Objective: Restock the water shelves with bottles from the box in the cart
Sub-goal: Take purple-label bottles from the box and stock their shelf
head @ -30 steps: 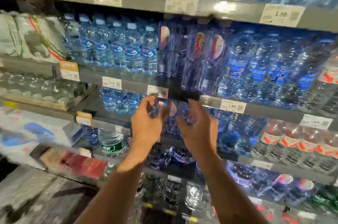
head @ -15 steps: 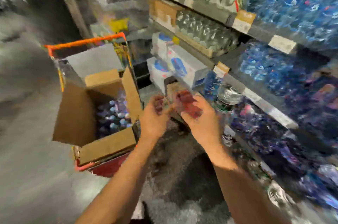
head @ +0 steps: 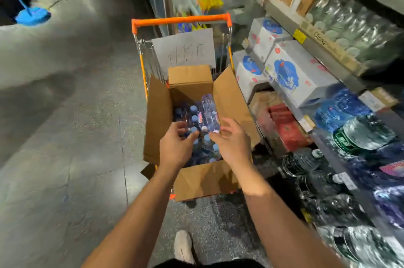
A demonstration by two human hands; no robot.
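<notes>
An open cardboard box (head: 203, 178) sits in an orange-handled cart (head: 181, 21) ahead of me. Small water bottles (head: 193, 118) with blue caps stand packed inside it. One clear bottle (head: 208, 110) lies on top of them, its cap pointing toward me. My left hand (head: 176, 147) reaches into the box with fingers loosely curled just over the caps, and I see nothing held in it. My right hand (head: 232, 143) hovers over the box with fingers spread, its thumb close to the lying bottle's cap. The water shelves (head: 341, 112) run along my right.
White cartons (head: 293, 71) and red packs (head: 284, 125) fill the low shelves beside the cart. Large water jugs (head: 360, 134) stand closer to me on the right. A paper sign (head: 183, 49) hangs inside the cart. A blue mop (head: 32, 16) rests on the floor far left. My shoe (head: 183, 246) is below.
I have turned from the shelf to the cart. Both hands left the shelved bottles, swung left and down, and now reach into the open box.
</notes>
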